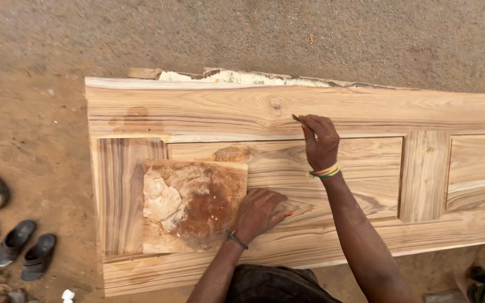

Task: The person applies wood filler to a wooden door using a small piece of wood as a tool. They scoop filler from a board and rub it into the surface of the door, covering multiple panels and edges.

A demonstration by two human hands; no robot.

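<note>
**Hands at work on a panelled wooden door**

While the panelled wooden door (287, 112) lies flat on the sandy ground (29, 129), the right hand (321, 143) sits at its upper rail, at about one o'clock from the frame's centre; its grip is closed on a thin, dark-tipped tool (300, 120), whose exact kind cannot be told; the tip touches the wood just above the recessed panel; a yellow-and-green wristband (325, 171) circles that wrist. At about six o'clock the left hand (259, 213) rests on the panel, fingers curled, touching the right edge of a small square board (195, 205) smeared with brown and pale filler paste; whether this grip holds anything cannot be told. Dark sandals (23, 249) lie on the ground at eight o'clock, well apart from the door.
</note>
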